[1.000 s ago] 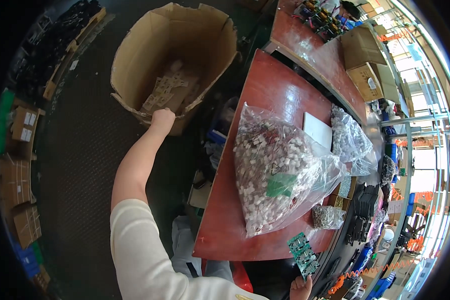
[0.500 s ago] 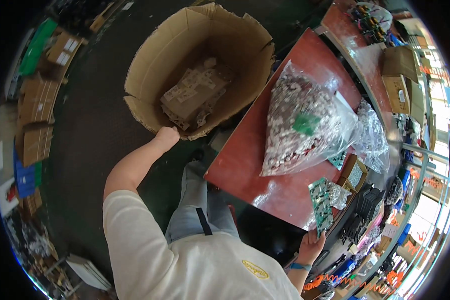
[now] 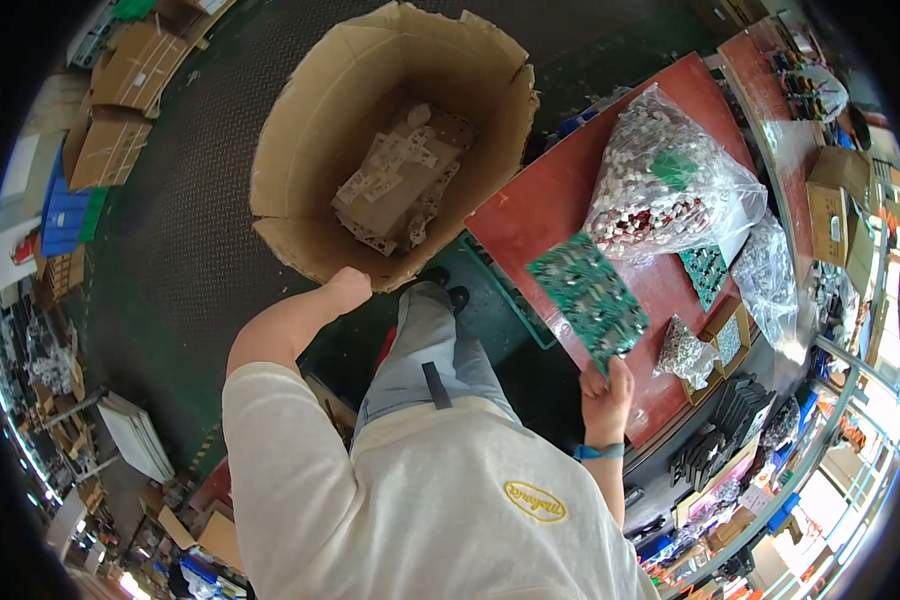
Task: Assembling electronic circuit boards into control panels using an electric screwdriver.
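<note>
the left hand is closed on the near rim of the large cardboard box, its fingertips out of sight, so how firmly it grips is hard to judge. the right hand pinches the lower corner of a green circuit board between thumb and fingers; the corner inside that grip is covered. the board is held up, tilted, in front of the red table, hiding part of its surface, and its small components are too blurred to tell apart. down in the shaded box, pale cut-out pieces overlap one another, so they cannot be counted. on the table, a big clear bag of white and red parts has contents too jumbled to separate. a second green board shows beside it, partly covered. a small clear bag lies nearer, its contents indistinct.
</note>
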### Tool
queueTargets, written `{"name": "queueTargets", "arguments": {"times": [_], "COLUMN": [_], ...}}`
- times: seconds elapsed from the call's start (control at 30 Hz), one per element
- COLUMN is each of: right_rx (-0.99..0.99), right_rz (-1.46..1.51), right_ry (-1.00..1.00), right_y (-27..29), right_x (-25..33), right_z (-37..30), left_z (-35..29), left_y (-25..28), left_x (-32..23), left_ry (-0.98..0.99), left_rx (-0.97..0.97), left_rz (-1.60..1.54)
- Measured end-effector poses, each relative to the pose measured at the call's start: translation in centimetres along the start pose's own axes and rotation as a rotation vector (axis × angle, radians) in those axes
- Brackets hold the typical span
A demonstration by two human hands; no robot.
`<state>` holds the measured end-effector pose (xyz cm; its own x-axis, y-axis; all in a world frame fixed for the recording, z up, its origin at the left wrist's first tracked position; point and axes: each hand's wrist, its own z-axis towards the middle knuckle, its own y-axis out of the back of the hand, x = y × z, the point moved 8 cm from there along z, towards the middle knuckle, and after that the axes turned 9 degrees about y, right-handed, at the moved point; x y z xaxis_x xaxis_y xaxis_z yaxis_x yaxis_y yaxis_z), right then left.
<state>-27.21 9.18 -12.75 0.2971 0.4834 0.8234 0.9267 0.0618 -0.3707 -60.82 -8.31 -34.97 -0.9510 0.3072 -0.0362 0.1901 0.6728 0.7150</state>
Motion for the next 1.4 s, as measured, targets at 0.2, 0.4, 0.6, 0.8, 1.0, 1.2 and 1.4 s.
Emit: {"name": "queueTargets", "arguments": {"times": [0.2, 0.4, 0.6, 0.8, 1.0, 1.2, 1.4], "right_rx": [0.219, 0.394, 0.691, 0.849, 0.896, 0.801, 0.648], "right_rz": [-0.178, -0.32, -0.519, -0.533, -0.35, -0.66, 0.218], "right_ry": [-0.196, -0.37, -0.348, -0.365, -0.457, -0.29, -0.649], "right_y": [-7.9, -13.5, -19.9, -23.1, -24.4, -20.7, -25.2], "right_x": [-5.8, -12.2, -17.0, -19.5, -20.6, -26.9, -21.3], "right_z": [-0.4, 0.1, 1.0, 1.1, 2.1, 6.5, 5.2], "left_z": [-5.5, -8.8, -10.4, -12.7, -16.7, -17.7, -15.9], "left_y": [-18.4, -10.1, 5.7, 4.5, 3.6, 4.0, 5.4], "left_x": [-2.2, -4.5, -2.1, 0.2, 3.2, 3.9, 3.9], "left_ry": [0.098, 0.289, -0.207, 0.126, 0.325, 0.322, 0.207], "left_rx": [0.335, 0.304, -0.285, -0.957, -1.158, -1.132, -1.013], "left_rz": [-0.143, -0.461, -2.946, -3.287, -3.025, -2.93, -2.896]}}
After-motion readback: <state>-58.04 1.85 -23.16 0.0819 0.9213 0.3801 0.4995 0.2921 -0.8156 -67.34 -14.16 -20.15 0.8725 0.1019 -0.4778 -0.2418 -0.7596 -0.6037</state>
